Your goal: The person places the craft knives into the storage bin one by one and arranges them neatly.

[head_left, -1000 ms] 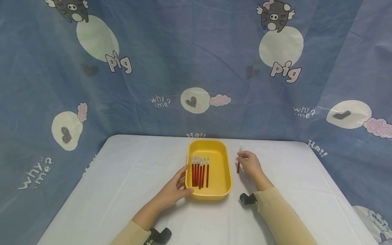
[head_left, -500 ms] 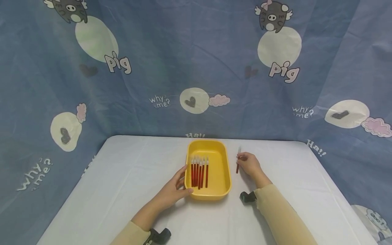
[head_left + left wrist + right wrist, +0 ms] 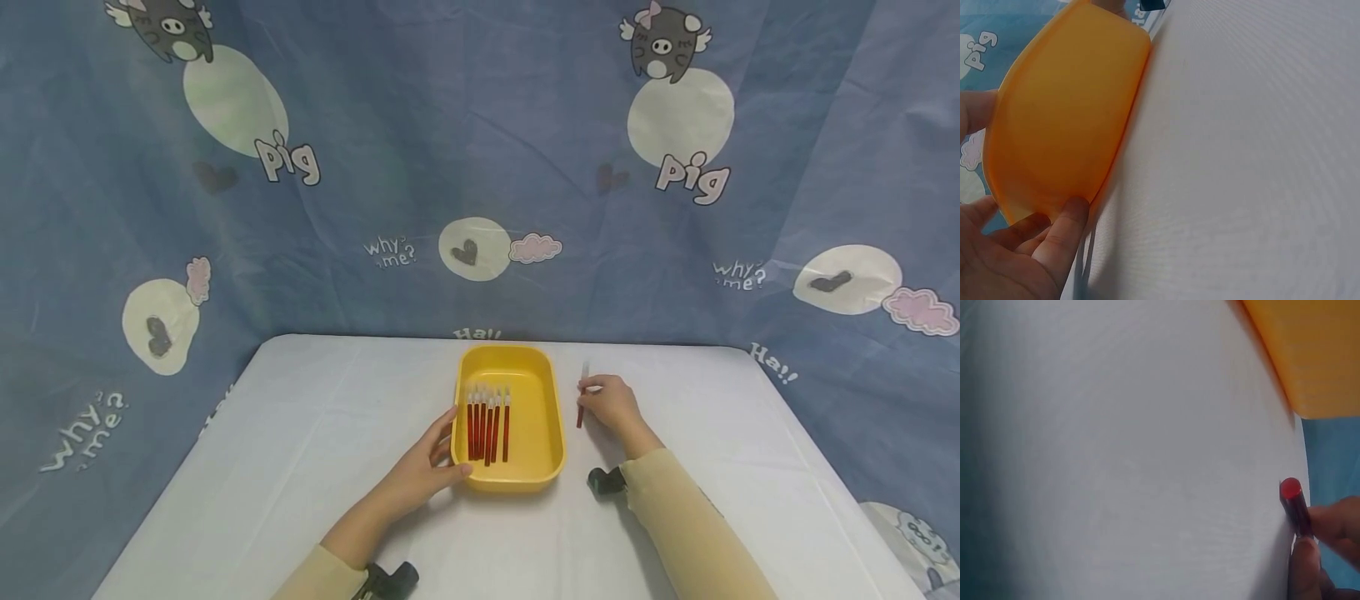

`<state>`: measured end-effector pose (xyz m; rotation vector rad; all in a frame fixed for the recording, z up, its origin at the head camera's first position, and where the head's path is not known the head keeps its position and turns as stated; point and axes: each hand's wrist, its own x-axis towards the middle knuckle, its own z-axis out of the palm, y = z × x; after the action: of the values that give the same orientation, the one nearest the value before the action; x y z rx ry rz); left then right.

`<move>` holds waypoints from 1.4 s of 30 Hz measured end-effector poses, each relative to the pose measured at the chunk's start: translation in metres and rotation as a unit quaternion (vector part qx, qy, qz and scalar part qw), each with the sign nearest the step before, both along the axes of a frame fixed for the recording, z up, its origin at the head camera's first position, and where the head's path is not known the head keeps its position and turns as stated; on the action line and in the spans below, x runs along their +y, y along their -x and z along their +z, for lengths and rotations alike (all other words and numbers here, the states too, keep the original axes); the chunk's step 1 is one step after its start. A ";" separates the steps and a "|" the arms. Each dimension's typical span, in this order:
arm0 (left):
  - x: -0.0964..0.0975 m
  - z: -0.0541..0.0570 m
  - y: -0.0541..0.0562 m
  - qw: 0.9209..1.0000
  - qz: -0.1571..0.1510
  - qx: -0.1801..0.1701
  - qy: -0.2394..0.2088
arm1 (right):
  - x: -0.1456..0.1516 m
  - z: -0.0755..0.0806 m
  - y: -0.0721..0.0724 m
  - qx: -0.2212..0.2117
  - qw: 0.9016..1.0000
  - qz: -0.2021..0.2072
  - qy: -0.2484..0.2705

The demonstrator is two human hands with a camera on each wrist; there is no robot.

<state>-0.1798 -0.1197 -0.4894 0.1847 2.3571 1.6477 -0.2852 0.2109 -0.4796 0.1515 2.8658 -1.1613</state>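
In the head view, a yellow tray [image 3: 536, 433] sits on the table, with several slim red pens [image 3: 506, 433] side by side in its left half, their pale see-through ends pointing away. My left hand [image 3: 416, 477] grips the tray's near-left side, thumb at the near rim. The left wrist view has the fingers of that hand [image 3: 1029, 250] against the tray's outer wall [image 3: 1072, 119]. Right of the tray, my right hand [image 3: 617, 408] pinches one more red pen [image 3: 581, 412] between thumb and fingers, pale end away from me. Its round red end [image 3: 1291, 489] faces the right wrist camera.
The table [image 3: 322, 400] has a white cover. Behind and around it hangs a blue curtain [image 3: 450, 125] printed with pigs and words. A dark wrist camera [image 3: 603, 482] sits by the right sleeve, another dark camera [image 3: 397, 579] by the left.
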 end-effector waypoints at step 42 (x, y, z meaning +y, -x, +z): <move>-0.001 -0.002 0.000 1.000 0.000 0.000 -0.007 | 0.005 0.002 -0.003 -0.008 0.998 -0.017 0.054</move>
<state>-0.1802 -0.1208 -0.4917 0.1882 2.3462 1.6656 -0.2822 0.2163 -0.4780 0.2053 2.7894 -1.3097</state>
